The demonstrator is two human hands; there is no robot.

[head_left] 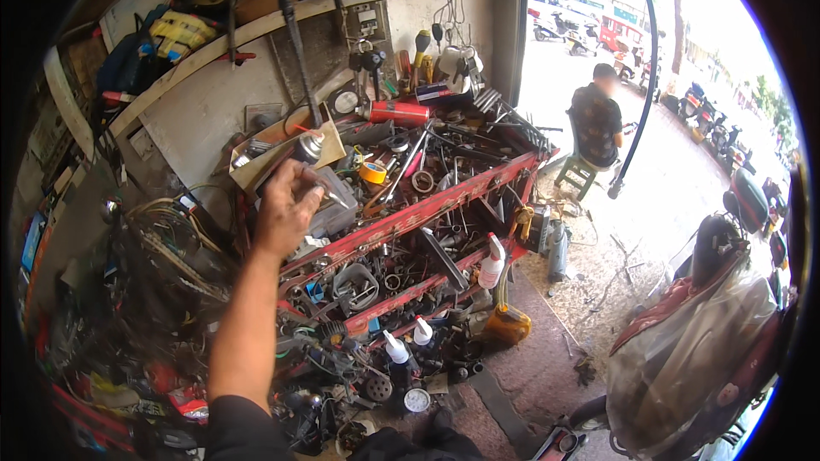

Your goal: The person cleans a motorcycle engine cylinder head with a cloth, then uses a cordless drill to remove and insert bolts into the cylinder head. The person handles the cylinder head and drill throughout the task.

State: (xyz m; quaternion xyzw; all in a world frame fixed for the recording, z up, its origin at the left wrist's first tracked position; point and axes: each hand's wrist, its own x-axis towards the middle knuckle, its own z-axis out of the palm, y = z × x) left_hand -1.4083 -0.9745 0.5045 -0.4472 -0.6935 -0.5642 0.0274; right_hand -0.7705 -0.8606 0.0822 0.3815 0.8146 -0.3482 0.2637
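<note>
In the head view, the left hand (286, 209) is reaching up over the top tier of a red tool rack (444, 201), its fingers curling around a slim metal tool (326, 190) whose tip is pointing down to the right; the exact kind of tool is hard to make out. Just above the hand, a spray can (306, 149) is lying on a tilted cardboard piece (286, 154).

The rack's top tray is holding a red cylinder (400, 112), a yellow tape roll (372, 172) and tangled wrenches. The lower trays are brimming with rings, brackets and small parts too jumbled to separate. White squeeze bottles (395, 347) are standing at the rack's foot.

The right hand is lying outside the picture. A seated person (596, 124) is facing away on a stool, and a plastic-draped scooter (700, 341) is being cut off by the right rim.
</note>
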